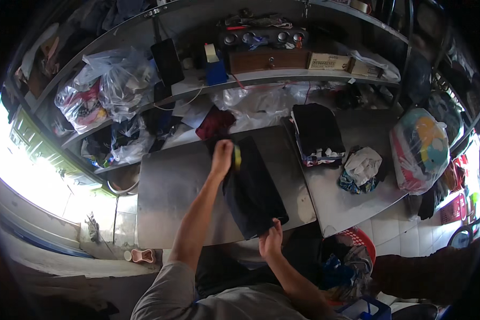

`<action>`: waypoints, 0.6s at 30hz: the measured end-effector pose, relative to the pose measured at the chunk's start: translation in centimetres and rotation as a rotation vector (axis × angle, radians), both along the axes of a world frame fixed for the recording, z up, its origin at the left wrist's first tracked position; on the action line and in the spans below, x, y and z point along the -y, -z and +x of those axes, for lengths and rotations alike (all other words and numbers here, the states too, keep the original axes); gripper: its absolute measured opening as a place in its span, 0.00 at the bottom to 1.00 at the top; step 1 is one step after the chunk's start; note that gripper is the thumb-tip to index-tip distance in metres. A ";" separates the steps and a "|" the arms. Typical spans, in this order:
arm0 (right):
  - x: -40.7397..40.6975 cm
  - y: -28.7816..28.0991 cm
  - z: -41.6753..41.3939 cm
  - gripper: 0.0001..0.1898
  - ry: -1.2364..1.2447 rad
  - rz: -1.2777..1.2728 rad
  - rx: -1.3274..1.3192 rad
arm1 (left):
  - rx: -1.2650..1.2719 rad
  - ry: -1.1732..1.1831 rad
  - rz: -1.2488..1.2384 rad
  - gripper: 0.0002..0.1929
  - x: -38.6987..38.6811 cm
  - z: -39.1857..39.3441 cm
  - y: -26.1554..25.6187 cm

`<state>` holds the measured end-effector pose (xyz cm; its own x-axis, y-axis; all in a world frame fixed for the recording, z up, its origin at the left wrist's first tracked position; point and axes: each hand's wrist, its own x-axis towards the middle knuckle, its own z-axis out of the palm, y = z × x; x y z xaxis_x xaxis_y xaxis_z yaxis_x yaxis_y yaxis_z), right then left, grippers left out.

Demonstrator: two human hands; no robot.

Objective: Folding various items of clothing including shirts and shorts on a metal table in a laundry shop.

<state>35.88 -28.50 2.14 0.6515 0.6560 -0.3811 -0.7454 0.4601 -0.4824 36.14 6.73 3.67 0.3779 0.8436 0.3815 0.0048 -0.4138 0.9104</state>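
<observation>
A dark, folded cloth garment (253, 192) lies lengthwise on the grey tabletop (176, 192) in front of me. My left hand (223, 155) is closed on dark fabric at its far end. Beside those fingers shows a narrow yellow strip (237, 157), too blurred to identify. At the near end, my right hand (271, 239) pinches the garment's edge between thumb and fingers, close to the table's front edge. A crumpled dark red cloth (215, 123) sits just beyond my left hand.
Right of the garment are a stack of folded clothes (318, 130), a crumpled white cloth (363, 165) and a bulging clear bag (420, 151). Plastic bags (122, 86) crowd the left shelf. A red basket (366, 242) of clothes stands low at right.
</observation>
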 end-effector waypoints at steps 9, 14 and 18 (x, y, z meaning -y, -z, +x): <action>4.1 -0.3 5.9 0.28 -0.236 -0.439 0.439 | -0.746 0.118 0.520 0.25 10.0 -1.1 2.6; 2.2 -2.7 7.4 0.31 -0.448 -0.573 0.782 | -0.969 0.027 0.492 0.28 13.2 -3.2 0.7; 0.4 -2.7 11.8 0.27 -0.387 -0.582 1.074 | -1.272 -0.025 0.479 0.30 16.0 -5.5 -2.0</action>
